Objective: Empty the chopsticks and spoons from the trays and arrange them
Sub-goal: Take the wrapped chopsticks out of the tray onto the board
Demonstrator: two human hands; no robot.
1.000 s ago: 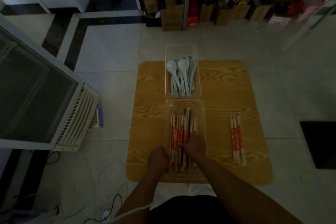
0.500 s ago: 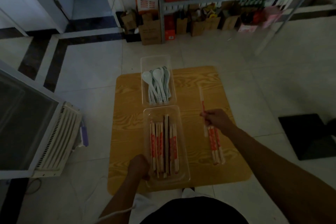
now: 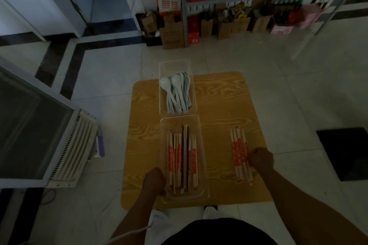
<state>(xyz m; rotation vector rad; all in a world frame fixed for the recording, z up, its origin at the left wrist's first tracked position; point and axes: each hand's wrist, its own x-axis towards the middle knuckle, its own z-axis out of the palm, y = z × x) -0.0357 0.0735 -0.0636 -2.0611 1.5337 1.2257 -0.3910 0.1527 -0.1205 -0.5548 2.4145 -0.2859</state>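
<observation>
Laying a fresh pair alongside the others, the right hand (image 3: 259,159) now sits low against the row of wrapped chopsticks (image 3: 238,149) to the right of the chopstick tray (image 3: 203,165). Its fingers are curled at the row's outer edge, apparently pinching the outermost pair. Half a second ago that pair was lifted and angled away; now it lies parallel with the rest, so the row has grown by one. The left hand (image 3: 154,180) grips the tray's near-left corner, steadying it. Many chopsticks (image 3: 181,157) remain inside, and the spoons (image 3: 177,93) lie untouched in the spoon tray (image 3: 175,63) just beyond it on the tabletop (image 3: 219,101). The emptying looks barely begun.
</observation>
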